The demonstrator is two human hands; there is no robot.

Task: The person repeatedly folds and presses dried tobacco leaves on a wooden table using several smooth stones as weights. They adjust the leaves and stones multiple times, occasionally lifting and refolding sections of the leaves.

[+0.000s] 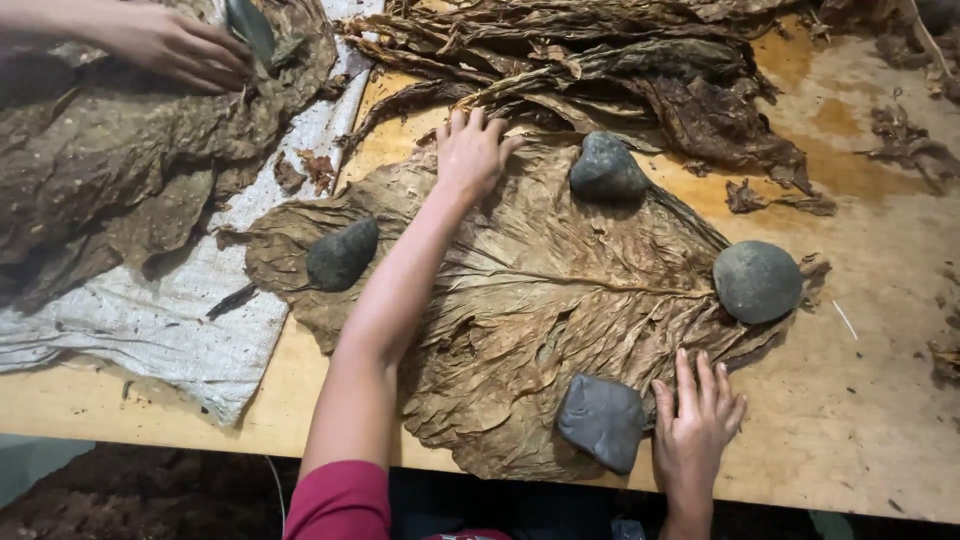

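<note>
- Left hand point(472, 152): fingers spread, palm flat on the far edge of a large dried brown leaf point(530, 300).
- Right hand point(695, 425): fingers spread, pressed on the leaf's near edge beside a grey stone point(602, 420).
- Leaf lies spread on a stained wooden bench point(850, 420), pinned by four stones.
- Left of it: grey cloth point(170, 330) under a leaf pile; another person's hand point(170, 45) rests there.
- Dark floor below the bench edge.

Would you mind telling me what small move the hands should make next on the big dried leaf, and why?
Probably slide the left hand outward along the leaf's far edge. The dried leaf is still wrinkled there, while four grey stones pin its other sides and the right hand presses flat on the near edge, beside one stone. Both hands are open and hold nothing, so smoothing looks easy.
</note>
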